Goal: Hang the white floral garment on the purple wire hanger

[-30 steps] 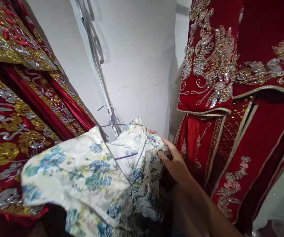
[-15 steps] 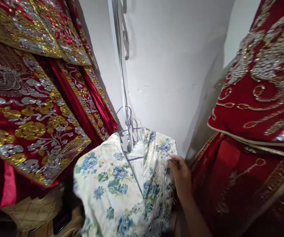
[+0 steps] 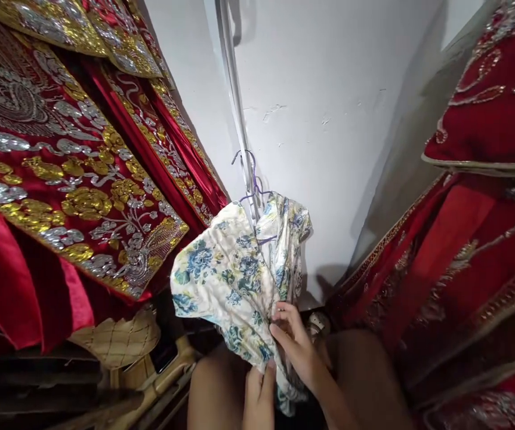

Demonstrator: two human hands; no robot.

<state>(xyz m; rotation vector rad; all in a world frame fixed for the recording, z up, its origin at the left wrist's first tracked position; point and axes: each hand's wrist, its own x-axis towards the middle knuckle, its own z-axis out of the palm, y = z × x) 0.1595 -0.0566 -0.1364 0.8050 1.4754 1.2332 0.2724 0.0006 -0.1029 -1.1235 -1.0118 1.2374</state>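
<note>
A white floral blouse (image 3: 234, 275) with blue and green flowers hangs on a purple wire hanger (image 3: 254, 179) in front of me. My right hand (image 3: 299, 349) pinches its front edge low down, thumb on one side and fingers on the other. Lower still, my left hand (image 3: 261, 391) grips the bottom of the cloth, its fingers partly hidden in the folds. The blouse's lower end is bunched between and below both hands, above my knees. Its neckline is a crossed V, with the hanger bar showing inside.
Red garments with gold and silver embroidery (image 3: 87, 197) hang on the left. Another red beaded garment (image 3: 485, 131) hangs on the right. A metal rail (image 3: 234, 77) runs along the white wall (image 3: 320, 71). A woven tan item (image 3: 118, 340) and a wooden frame (image 3: 174, 364) are lower left.
My right hand has left the blouse's shoulder and moved down to its front edge. My left hand has come into view at the hem. The view has tilted down, showing my knees.
</note>
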